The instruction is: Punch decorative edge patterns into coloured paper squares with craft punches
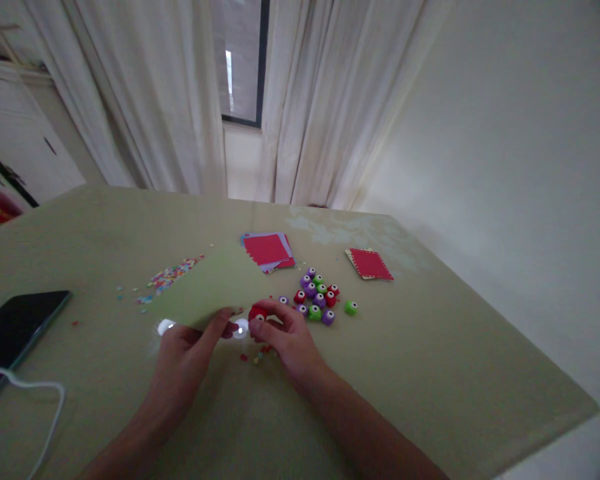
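Observation:
My right hand [287, 333] pinches a small red craft punch [258, 315] with a white, eye-like button, between thumb and fingers. Just to its left, my left hand [190, 347] is closed at the near edge of a pale green sheet of paper [213, 280], thumb pressed against the fingers. The sheet slants away over the table. Whether its edge sits inside the punch is hidden by my fingers. Beyond my right hand, several similar punches [319, 300] in purple, green and red stand clustered. A lone green punch [351, 307] lies to their right.
Coloured paper bits [175, 273] are strewn left of the sheet, with a few more [263, 353] below my hands. Stacked red and lilac papers [267, 250] and red notched-edge papers [370, 264] lie farther back. A dark tablet [20, 327] and white cable [55, 387] are at left.

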Tool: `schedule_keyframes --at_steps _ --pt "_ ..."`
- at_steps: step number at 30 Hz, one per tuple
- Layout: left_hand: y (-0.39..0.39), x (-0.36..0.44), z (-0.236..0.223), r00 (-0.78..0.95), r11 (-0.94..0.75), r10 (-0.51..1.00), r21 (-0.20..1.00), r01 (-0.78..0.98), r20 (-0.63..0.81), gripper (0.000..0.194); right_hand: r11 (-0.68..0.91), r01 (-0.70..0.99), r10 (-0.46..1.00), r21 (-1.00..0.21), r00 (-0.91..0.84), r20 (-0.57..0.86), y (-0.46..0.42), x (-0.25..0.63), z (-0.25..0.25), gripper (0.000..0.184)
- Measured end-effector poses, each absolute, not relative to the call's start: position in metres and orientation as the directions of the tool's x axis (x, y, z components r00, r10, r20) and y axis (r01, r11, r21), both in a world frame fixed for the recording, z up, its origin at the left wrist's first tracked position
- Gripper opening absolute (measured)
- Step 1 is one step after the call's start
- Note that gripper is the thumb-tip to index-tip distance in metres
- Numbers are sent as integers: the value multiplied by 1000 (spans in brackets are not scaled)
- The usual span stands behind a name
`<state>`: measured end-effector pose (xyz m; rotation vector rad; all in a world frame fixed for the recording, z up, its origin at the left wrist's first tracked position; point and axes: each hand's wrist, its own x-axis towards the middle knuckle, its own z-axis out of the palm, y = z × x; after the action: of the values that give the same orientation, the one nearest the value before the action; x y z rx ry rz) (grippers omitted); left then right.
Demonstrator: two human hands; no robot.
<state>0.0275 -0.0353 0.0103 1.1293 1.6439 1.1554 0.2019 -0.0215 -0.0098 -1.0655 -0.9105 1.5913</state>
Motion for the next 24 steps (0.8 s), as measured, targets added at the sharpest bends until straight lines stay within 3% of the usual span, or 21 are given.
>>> schedule_keyframes --at_steps 4,9,16,24 --pt "-35 29 10 -241 191 960 961 202 -140 42 -208 -313 977 -927 -110 -182 -19 205 -8 39" --pt "-34 31 8 -232 176 962 974 140 -141 38 -204 -384 979 -901 -102 -178 -17 206 -8 52" --pt "-36 33 7 -160 183 974 972 147 -159 36 -129 -361 991 -923 -88 -104 -15 209 -7 30" --pt "-36 32 5 -190 151 974 976 156 -120 39 -152 -355 983 -922 -147 -105 -14 211 -14 32"
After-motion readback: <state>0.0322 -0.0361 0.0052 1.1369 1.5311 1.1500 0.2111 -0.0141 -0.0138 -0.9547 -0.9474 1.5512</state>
